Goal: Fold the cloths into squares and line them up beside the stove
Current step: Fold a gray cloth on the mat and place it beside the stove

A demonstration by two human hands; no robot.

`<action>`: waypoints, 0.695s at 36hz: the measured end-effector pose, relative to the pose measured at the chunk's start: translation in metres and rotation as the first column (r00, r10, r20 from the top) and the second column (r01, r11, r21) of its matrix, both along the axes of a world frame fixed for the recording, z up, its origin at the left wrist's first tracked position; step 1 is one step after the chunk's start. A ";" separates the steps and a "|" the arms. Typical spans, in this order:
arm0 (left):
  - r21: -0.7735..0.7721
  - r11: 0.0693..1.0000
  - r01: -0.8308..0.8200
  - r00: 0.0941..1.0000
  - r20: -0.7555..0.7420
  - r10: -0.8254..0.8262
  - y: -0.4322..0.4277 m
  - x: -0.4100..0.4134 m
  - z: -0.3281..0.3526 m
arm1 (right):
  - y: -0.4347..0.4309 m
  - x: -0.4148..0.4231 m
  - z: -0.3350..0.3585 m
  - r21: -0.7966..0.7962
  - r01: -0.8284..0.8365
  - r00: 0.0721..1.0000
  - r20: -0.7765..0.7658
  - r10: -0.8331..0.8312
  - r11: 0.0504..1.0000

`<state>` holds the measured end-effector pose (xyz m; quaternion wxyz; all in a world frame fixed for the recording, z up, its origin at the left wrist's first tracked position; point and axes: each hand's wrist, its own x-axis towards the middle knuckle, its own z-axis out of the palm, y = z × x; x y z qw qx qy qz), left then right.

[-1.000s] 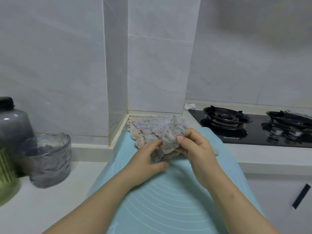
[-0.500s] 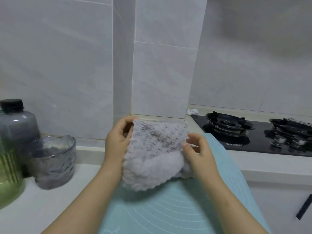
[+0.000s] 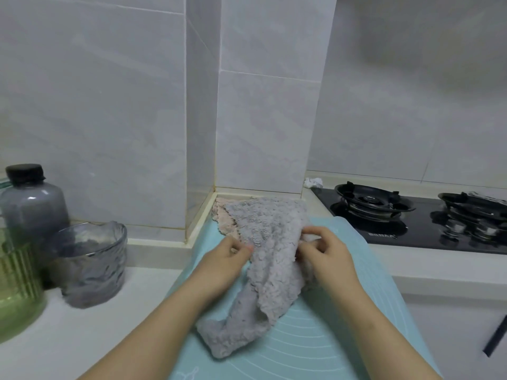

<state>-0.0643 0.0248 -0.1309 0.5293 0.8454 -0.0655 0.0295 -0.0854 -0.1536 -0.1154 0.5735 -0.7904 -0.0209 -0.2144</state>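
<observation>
Between left hand (image 3: 222,259) and right hand (image 3: 327,253) lies grey cloth (image 3: 270,272) (pinched)

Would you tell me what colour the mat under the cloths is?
The mat is light turquoise with faint white curved lines; head view.

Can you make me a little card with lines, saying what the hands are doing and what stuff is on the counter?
left hand: pinches the left edge of the grey cloth
right hand: grips its right side
grey cloth: crumpled, not folded, lower end on the blue mat
pink cloth: behind it in the wall corner, partly covered
stove: black, on the right
left side: glass bowl and black-capped bottle
</observation>
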 end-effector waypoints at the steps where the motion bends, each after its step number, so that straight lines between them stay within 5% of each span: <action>1: 0.040 0.998 0.046 0.999 0.012 -0.046 -0.003 -0.003 0.000 | 0.001 -0.002 0.004 0.069 -0.020 0.999 0.040 0.017 0.997; 3: 0.013 0.989 0.146 0.989 -0.025 -0.145 -0.010 -0.007 0.003 | 0.002 -0.007 0.011 0.178 -0.089 0.991 0.119 0.068 0.980; 8: -0.346 0.896 0.279 0.946 -0.064 -0.319 -0.021 -0.009 0.004 | 0.004 -0.020 0.022 0.224 -0.289 0.956 0.125 0.267 0.931; 12: -0.347 0.885 0.310 0.938 -0.039 -0.345 -0.014 -0.008 0.006 | -0.003 -0.016 0.021 0.148 -0.131 0.989 -0.048 0.139 0.980; 16: -0.376 0.910 0.172 0.978 -0.047 -0.204 0.002 -0.001 0.013 | -0.021 -0.011 0.016 -0.080 0.033 0.968 -0.247 -0.052 0.996; 19: -0.434 0.896 0.092 0.993 -0.023 -0.114 0.007 -0.001 0.017 | -0.030 -0.011 0.012 -0.397 0.080 0.926 -0.311 -0.216 0.914; 22: -0.293 0.949 0.114 0.993 -0.008 -0.122 0.002 -0.005 0.014 | -0.032 -0.008 0.007 -0.649 0.062 0.890 -0.309 -0.337 0.758; 25: -0.050 0.966 0.254 0.965 -0.059 -0.256 -0.008 -0.011 0.007 | -0.028 -0.004 0.002 -0.730 0.006 0.917 -0.269 -0.295 0.683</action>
